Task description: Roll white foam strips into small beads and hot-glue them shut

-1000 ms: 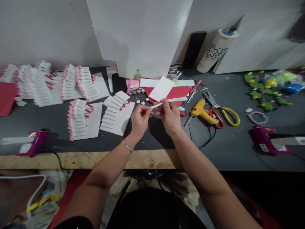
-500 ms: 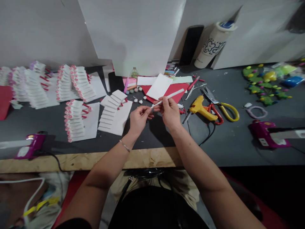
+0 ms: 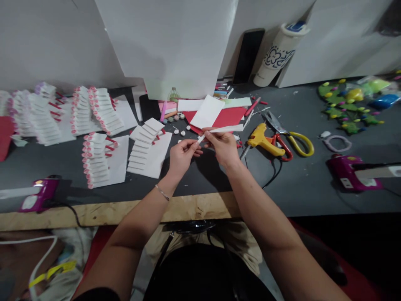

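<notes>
Both hands (image 3: 181, 156) (image 3: 227, 149), thumbs against curled fingers, pinch a narrow white strip (image 3: 232, 128).

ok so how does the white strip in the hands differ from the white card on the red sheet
The white strip is long and narrow, while the white card is a broader rectangle. The white strip is held by the fingers of the left hand and right hand, whereas the white card is in neither hand and overlaps the red sheet. Both are white.
</notes>
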Available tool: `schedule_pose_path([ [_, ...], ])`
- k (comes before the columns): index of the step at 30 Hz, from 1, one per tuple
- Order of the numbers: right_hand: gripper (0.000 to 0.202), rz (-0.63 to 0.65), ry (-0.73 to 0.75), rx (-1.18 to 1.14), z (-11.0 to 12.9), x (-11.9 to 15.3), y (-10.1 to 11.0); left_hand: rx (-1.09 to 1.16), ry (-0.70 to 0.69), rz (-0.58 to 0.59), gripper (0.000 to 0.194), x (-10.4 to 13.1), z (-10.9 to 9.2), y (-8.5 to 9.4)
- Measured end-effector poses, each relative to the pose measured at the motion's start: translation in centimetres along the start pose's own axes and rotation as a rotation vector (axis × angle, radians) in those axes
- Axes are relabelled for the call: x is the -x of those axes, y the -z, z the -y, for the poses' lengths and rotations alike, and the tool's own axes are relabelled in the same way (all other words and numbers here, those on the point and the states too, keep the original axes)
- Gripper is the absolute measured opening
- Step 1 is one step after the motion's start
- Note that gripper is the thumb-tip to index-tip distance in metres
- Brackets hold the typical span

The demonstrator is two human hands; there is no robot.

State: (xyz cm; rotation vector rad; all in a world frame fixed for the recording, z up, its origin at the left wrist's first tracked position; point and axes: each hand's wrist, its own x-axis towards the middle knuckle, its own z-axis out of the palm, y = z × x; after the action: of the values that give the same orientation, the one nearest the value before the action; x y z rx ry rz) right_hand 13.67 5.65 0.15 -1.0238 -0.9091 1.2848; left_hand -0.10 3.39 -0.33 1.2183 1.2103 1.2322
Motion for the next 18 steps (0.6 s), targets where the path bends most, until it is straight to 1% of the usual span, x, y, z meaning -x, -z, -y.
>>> schedule_pose_path([
  [4,0.027,-0.032,-0.041,0.014,-0.1,0.0,0.0,0.026,-0.002,0.021,0.024,0.2,-0.1,-0.1],
  [7,0.029,-0.062,-0.049,0.011,-0.2,0.0,-0.1,0.036,-0.035,0.040,0.023,0.4,-0.3,-0.2],
  [10,0.028,-0.058,-0.034,0.016,-0.3,-0.2,0.0,0.001,-0.097,0.122,0.018,0.5,-0.7,-0.1],
  [13,0.025,-0.031,-0.027,0.042,-0.2,-0.5,0.4,-0.065,-0.146,0.224,0.015,0.5,-1.2,0.5],
  [16,0.024,-0.022,-0.034,0.048,-0.1,-0.8,0.8,-0.133,-0.188,0.301,0.018,0.3,-1.7,1.1],
  [18,0.023,-0.025,-0.048,0.034,0.0,-0.9,0.9,-0.167,-0.213,0.322,0.020,0.2,-1.8,1.4],
])
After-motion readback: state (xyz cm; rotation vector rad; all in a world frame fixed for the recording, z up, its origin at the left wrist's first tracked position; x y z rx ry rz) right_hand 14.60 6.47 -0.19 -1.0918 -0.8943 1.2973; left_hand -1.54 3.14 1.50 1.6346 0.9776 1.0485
